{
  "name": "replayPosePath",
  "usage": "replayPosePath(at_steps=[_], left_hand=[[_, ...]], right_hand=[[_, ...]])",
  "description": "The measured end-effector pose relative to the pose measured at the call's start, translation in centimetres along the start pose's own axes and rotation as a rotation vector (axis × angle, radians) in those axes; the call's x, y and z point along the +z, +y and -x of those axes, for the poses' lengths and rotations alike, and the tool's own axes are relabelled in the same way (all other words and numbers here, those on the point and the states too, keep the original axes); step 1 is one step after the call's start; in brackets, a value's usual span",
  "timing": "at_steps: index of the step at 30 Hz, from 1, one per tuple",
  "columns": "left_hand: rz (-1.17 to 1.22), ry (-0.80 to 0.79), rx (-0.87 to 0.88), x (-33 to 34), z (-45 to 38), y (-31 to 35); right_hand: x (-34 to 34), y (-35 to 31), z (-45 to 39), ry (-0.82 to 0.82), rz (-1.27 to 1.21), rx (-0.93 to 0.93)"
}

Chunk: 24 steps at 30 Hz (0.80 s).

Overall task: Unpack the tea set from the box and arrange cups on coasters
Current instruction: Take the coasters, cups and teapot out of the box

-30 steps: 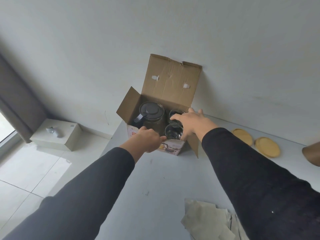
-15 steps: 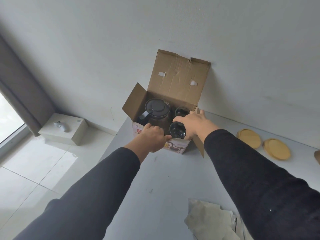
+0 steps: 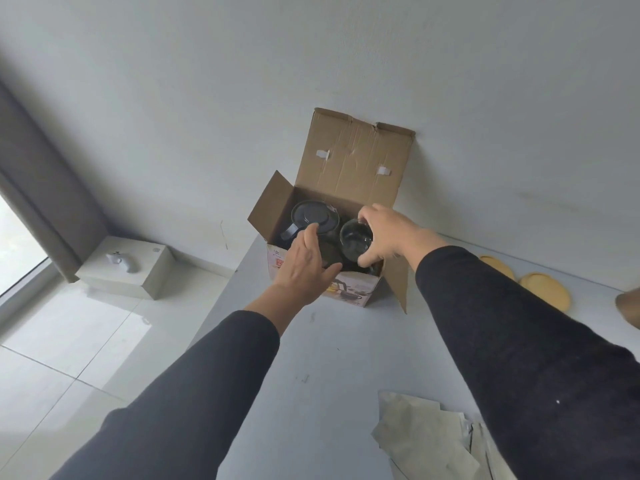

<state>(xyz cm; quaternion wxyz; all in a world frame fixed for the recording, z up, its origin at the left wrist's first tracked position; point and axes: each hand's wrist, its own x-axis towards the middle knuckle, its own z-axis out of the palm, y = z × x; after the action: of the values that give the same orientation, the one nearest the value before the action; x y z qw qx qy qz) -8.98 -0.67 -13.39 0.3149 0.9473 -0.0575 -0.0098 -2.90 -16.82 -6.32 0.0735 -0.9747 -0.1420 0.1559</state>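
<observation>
My right hand (image 3: 388, 237) grips a glass cup (image 3: 356, 240), tilted, above the open box (image 3: 353, 292). My left hand (image 3: 304, 268), fingers spread, reaches the teapot (image 3: 313, 216) inside. Two coasters (image 3: 545, 289) lie at 3 o'clock on the table (image 3: 329, 358).

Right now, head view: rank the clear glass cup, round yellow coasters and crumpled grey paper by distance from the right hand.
1. Clear glass cup: gripped by the right hand over the box.
2. Round yellow coasters: on the table, to its right.
3. Crumpled grey paper: near table edge, farthest.
</observation>
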Motion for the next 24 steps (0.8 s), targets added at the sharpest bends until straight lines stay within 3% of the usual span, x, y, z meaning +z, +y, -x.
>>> replayPosePath(at_steps=[5,10,12,15,20,24], left_hand=[[-0.019,0.189,-0.081,0.6,1.7,1.7],[-0.075,0.237,0.105,3.4,5.4,4.5],[-0.091,0.135,0.202,5.1,6.8,5.9],[-0.153,-0.145,0.218,8.2,8.2,7.5],[-0.126,-0.389,-0.058,12.4,8.6,8.9],[-0.192,-0.462,-0.154,15.0,7.5,10.4]], right_hand=[[-0.3,-0.1,2.9,0.235,-0.361,0.153],[0.8,0.4,7.4,0.45,-0.593,0.285],[1.7,1.1,9.4,0.512,-0.657,0.347],[3.5,3.0,12.3,0.578,-0.759,0.461],[7.3,7.8,16.3,0.617,-0.889,0.653],[10.7,12.1,18.8,0.648,-0.935,0.775]])
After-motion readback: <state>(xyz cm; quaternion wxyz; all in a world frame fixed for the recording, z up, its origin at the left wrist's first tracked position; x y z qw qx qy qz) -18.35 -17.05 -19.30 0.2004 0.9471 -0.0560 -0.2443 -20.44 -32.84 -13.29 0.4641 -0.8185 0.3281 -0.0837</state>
